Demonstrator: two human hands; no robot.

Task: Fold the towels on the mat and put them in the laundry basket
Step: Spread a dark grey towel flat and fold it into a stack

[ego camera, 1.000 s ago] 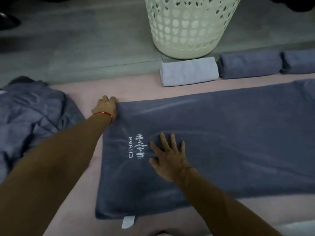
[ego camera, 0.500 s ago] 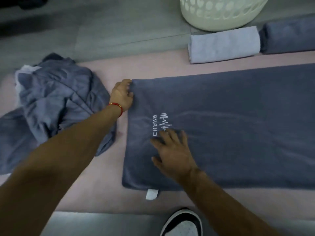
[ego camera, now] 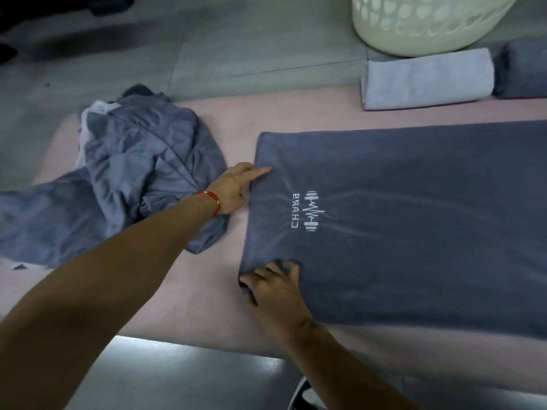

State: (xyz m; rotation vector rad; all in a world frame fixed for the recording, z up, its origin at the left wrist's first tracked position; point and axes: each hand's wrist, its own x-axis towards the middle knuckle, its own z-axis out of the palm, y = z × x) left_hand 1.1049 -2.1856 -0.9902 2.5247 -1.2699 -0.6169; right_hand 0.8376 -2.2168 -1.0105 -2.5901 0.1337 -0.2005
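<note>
Now both hands, left and right, pinch the dark towel's short edge.

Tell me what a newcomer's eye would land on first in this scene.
First, the big dark grey towel with a white logo, spread flat on the pink mat, with the left hand at its left edge and the right hand gripping its near left corner. Next, the crumpled pile of grey towels at the left. Behind, a cream laundry basket stands on the floor, with a pale folded towel before it.
</note>
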